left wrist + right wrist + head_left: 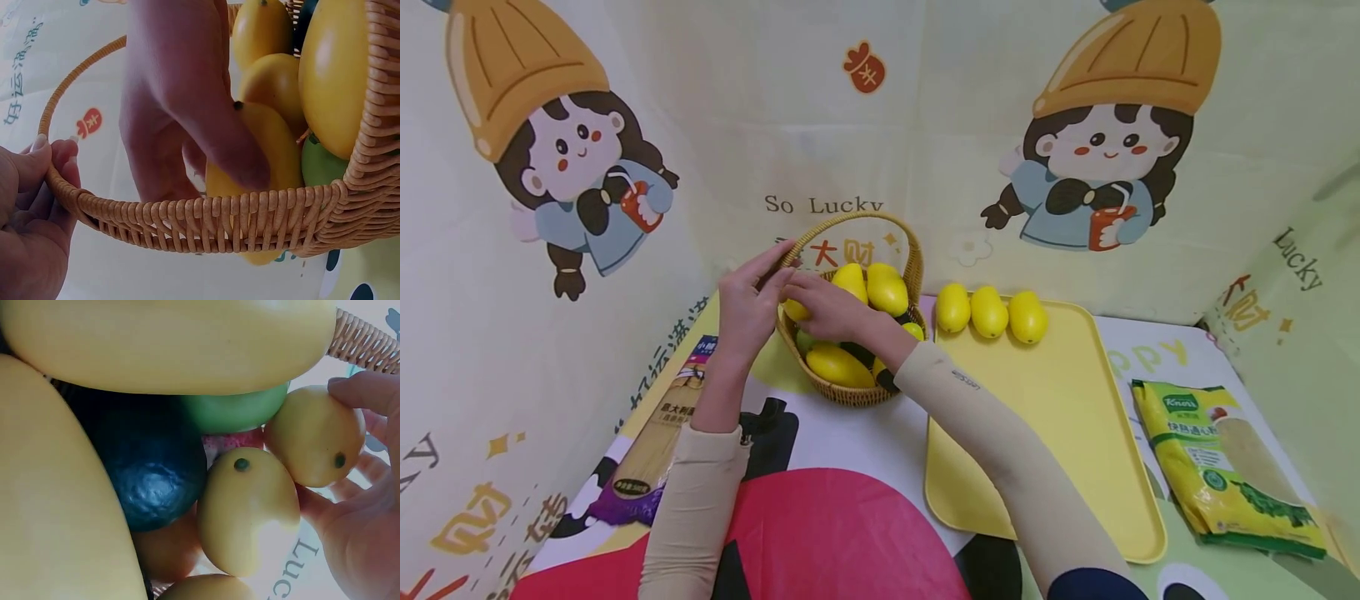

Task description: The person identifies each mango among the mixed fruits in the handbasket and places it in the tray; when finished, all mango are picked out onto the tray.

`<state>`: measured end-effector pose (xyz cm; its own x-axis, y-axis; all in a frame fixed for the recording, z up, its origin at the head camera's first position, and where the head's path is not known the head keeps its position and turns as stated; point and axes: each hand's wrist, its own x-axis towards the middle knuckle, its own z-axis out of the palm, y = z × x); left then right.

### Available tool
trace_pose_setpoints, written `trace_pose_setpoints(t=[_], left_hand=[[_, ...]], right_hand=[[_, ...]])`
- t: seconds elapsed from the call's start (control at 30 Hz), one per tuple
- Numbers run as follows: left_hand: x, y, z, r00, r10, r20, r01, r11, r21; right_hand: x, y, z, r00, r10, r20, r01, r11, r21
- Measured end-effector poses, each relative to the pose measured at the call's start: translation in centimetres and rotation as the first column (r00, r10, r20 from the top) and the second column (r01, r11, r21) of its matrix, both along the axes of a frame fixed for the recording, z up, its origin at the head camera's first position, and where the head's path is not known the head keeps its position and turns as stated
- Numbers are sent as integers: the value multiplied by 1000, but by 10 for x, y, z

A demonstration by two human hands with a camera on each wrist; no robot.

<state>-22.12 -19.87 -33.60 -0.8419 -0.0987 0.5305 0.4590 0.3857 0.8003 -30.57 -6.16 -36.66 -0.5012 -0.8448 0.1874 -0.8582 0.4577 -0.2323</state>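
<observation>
"Who holds what?"
"Left hand pinches the handle of a wicker basket; right hand grips a yellow fruit inside it."
"Any lettering?"
"'Knorr' on a packet; 'So Lucky' on the backdrop."

Smooth yellow oval fruit, dark stem spot, inside left side of tan wicker basket, arched handle up.
</observation>
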Motion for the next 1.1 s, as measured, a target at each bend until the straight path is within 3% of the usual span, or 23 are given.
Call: trace_pose_setpoints(t=[0.27,0.4,0.57,0.77,1.1], left_hand=[[1,0,-1,1000,16,14,-16,1000,-4],[3,1,1,1000,19,18,-19,1000,-9],[5,2,1,1000,20,22,-20,1000,1],[3,2,-1,1000,10,3,-10,1000,10],[3,0,-3,998,55,39,-54,998,-34]], right_hand=[[10,15,6,989,-78,126,72,996,51],[16,23,9,984,-68,164,62,997,40],[23,37,13,984,-39,176,37,999,15],[33,62,17,984,-56,167,62,998,-32],[47,113,18,986,-74,149,100,979,-179]])
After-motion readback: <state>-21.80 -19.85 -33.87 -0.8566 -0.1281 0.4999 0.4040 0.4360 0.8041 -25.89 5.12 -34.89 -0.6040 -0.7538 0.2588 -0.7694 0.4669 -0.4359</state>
